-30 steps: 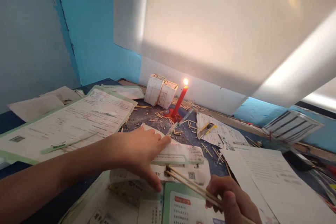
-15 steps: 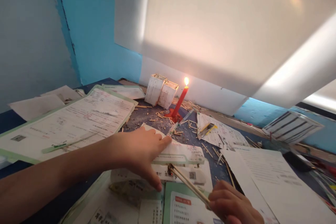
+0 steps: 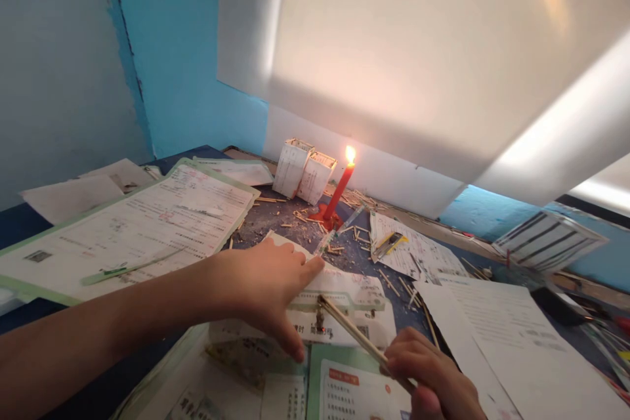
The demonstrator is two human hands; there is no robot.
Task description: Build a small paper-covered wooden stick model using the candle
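Observation:
My left hand [image 3: 270, 279] lies spread over a curled strip of printed paper [image 3: 352, 285], its thumb apart from its fingers. In my right hand [image 3: 430, 374] is a pair of thin wooden sticks [image 3: 352, 330], pinched at the near end and slanting up to the left. Their far tips are charred and meet the paper beside a dark scorched patch with a small red glow. Whether the sticks are joined I cannot tell. Beneath lie more printed sheets with green borders [image 3: 327, 357]. Behind my left hand, a lit red candle [image 3: 338, 193] stands tilted in melted red wax.
Two paper-covered boxes [image 3: 295, 167] stand left of the candle, among scattered short sticks [image 3: 361, 233]. A yellow utility knife [image 3: 390, 245] rests on a sheet to the right. Large worksheets [image 3: 147, 223] cover the left side; white papers [image 3: 512, 321] lie at right.
My right hand has shifted slightly left and up with the sticks, their tips moving up across the paper. My left hand stays nearly in place.

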